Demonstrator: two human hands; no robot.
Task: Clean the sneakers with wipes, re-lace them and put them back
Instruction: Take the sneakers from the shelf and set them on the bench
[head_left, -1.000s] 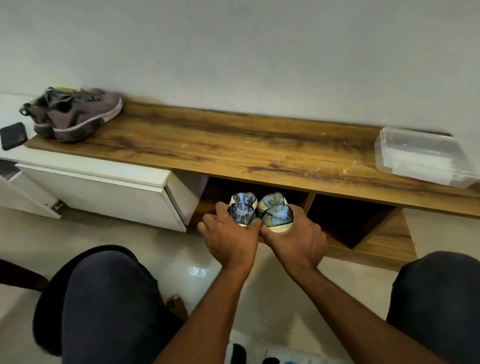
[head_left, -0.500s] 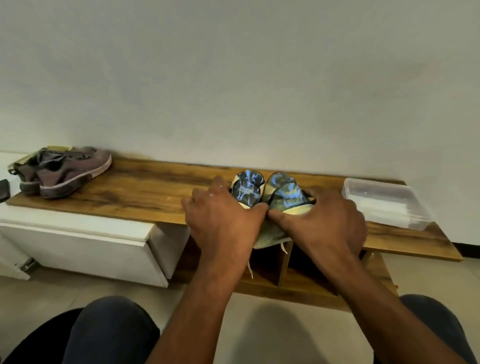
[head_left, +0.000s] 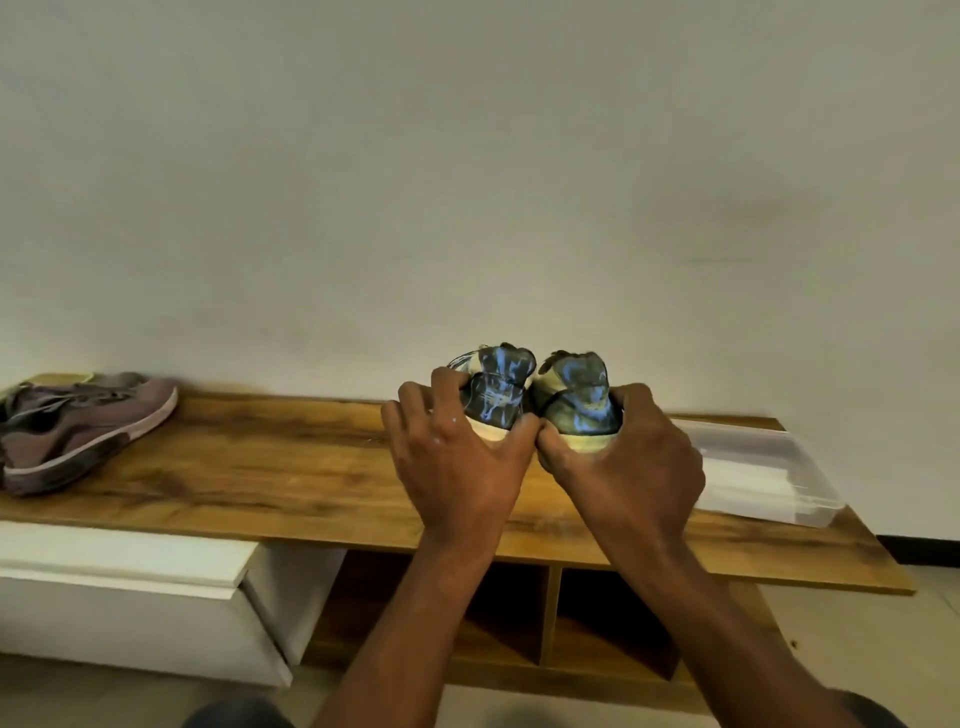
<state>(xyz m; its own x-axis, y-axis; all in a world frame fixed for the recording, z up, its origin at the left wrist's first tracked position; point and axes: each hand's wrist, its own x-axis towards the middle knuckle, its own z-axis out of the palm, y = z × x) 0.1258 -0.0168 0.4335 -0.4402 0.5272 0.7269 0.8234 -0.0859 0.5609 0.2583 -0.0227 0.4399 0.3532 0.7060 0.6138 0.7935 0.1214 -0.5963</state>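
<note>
Two dark sneakers with blue streaks and pale yellow soles stand side by side on the wooden bench top (head_left: 270, 467), heels toward me. My left hand (head_left: 457, 457) grips the heel of the left sneaker (head_left: 496, 392). The heel of the right sneaker (head_left: 579, 397) is gripped by my right hand (head_left: 628, 462). My thumbs nearly meet between the two soles. The toes and laces are mostly hidden behind the heels.
A mauve pair of sneakers (head_left: 78, 426) lies at the bench's left end. A clear plastic lidded box (head_left: 758, 478) sits at the right end. Below are open cubbies (head_left: 597, 618) and a white drawer (head_left: 119, 587) pulled out at the left. A wall rises right behind the bench.
Both hands lifted the pair out of the cubby under the bench, raised it and moved it onto the bench top, further back toward the wall.
</note>
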